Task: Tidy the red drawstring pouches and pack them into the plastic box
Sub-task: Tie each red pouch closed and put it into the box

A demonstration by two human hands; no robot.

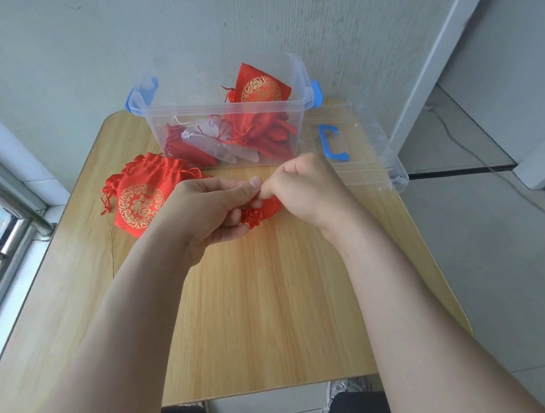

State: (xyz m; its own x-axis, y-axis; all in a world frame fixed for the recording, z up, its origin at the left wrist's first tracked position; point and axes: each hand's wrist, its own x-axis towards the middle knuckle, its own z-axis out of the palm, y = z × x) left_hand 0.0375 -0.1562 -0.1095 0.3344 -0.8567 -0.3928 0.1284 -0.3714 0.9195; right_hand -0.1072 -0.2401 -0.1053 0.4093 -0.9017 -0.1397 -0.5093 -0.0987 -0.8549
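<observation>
A small red drawstring pouch [255, 217] is held at the middle of the worktop [258, 308]. It is pinched at its gathered mouth between the curled fingers of the left hand [204, 210] and the right hand [306, 191]. A second red pouch [142, 199], printed with a gold emblem, is laid flat on the worktop at nine o'clock from the hands. The clear plastic box [187, 111] is set at twelve o'clock, uncovered, with several packed pouches [261, 113] heaped inside. Its lid [367, 162] is laid at two o'clock, just beside the box.
</observation>
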